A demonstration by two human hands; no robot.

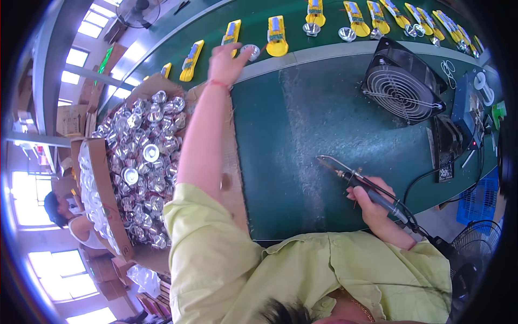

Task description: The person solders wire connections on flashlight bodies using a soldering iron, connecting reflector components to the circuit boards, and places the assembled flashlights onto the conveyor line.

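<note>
Just past the far edge of the dark green workbench (264, 135), the left hand (226, 66) pinches a shiny silver bowl-shaped reflector (250, 52), which might slip if gripped only by its rim. Nearer the front edge, the right hand (373, 211) wraps a dark-handled soldering iron (384, 202) whose tip, if hot, could scorch the top should it dip.

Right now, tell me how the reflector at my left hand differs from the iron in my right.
Shape: the reflector is a small round cup; the iron is longer and slim, with a dark handle.
Place: the reflector is at your left hand, by the far belt; the iron is in your right hand's grip, above the worktop.
Both show shiny metal.
</note>
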